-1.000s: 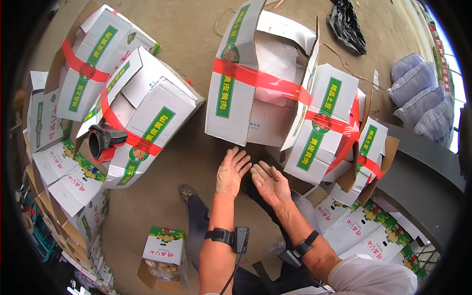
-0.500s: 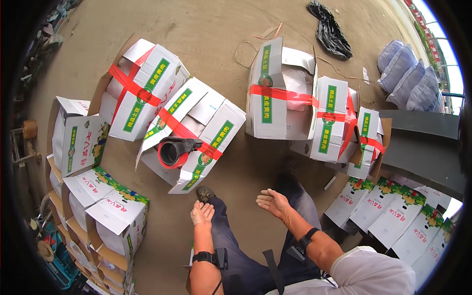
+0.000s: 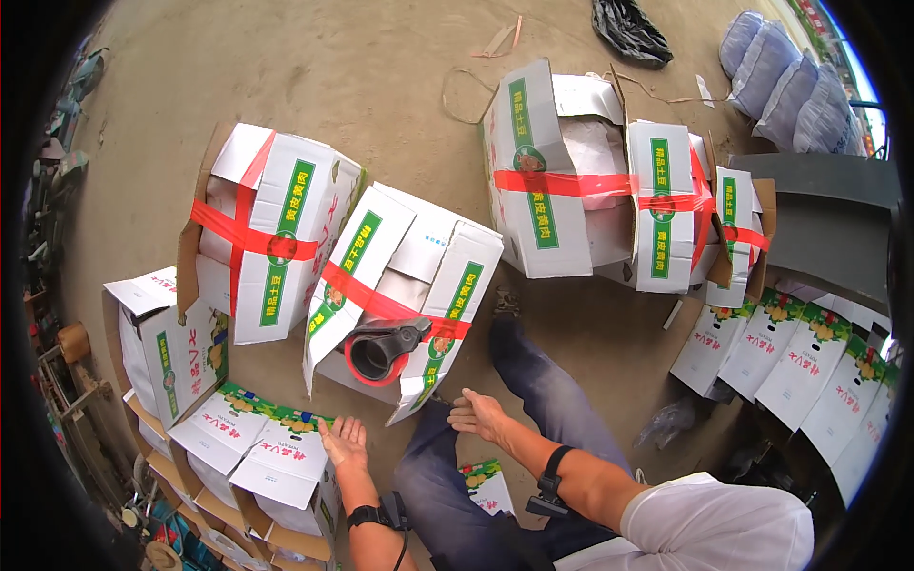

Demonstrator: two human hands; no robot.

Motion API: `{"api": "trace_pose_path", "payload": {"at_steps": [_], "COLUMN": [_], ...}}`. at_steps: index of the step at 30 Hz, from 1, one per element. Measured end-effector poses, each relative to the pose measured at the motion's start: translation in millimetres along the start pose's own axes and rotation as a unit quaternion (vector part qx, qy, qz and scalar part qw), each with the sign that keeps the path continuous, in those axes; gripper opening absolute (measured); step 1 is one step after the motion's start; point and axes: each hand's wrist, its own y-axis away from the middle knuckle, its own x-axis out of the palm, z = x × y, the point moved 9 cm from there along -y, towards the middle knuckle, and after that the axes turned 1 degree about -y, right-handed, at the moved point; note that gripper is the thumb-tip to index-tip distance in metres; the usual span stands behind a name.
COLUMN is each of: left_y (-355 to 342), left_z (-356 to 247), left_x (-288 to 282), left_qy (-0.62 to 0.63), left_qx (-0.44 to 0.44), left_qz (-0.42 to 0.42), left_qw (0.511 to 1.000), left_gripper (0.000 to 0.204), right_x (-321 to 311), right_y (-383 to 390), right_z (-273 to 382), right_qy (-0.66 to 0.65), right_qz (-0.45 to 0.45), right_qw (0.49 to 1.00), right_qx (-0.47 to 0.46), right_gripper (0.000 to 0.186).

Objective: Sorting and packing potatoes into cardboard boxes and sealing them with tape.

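My left hand point(image 3: 346, 443) is open, palm up and fingers apart, beside the flaps of an open white carton point(image 3: 283, 463) in the stack at left; I cannot tell whether it touches them. My right hand point(image 3: 479, 415) holds nothing, its fingers loosely stretched above my leg. Ahead of both hands stands a white carton with green labels point(image 3: 464, 249), its top flaps bound by red tape point(image 3: 367, 297). A black-and-red tape dispenser point(image 3: 381, 350) rests on its near side. Left of it is another taped carton point(image 3: 302, 186).
More taped cartons point(image 3: 662, 259) stand in a row at right, by a dark metal surface point(image 3: 819, 224). White cartons point(image 3: 752, 347) line the lower right. Beyond lie white sacks point(image 3: 785, 86) and a black plastic bag point(image 3: 628, 33). Machinery point(image 3: 71, 352) runs along the left edge.
My view has swung and my legs have stepped apart. My left hand has come closer to the left-hand carton stack. Both hands stay without anything in them; the dispenser stays on its carton.
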Motion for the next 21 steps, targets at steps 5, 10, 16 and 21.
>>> {"api": "trace_pose_path", "payload": {"at_steps": [5, 10, 16, 21], "left_y": [-70, -72, -102, -95], "left_z": [-39, -64, -59, -62], "left_x": [8, 125, 119, 117], "left_qy": [0.077, 0.141, 0.105, 0.051], "left_qx": [0.015, 0.043, 0.070, 0.105], "left_qz": [0.081, 0.228, 0.154, 0.082], "left_qw": [0.994, 0.962, 0.980, 0.990], "left_gripper": [0.106, 0.072, 0.065, 0.056], "right_x": [17, 37, 83, 78], "right_y": [-46, -104, -145, -138], "right_z": [-27, -55, -30, 8], "right_qy": [-0.056, -0.168, -0.408, -0.387], "right_qz": [-0.048, -0.027, 0.070, 0.043], "right_qw": [0.995, 0.980, 0.910, 0.921], "right_qx": [0.070, 0.100, 0.018, -0.038], "right_gripper": [0.079, 0.080, 0.051, 0.050]}}
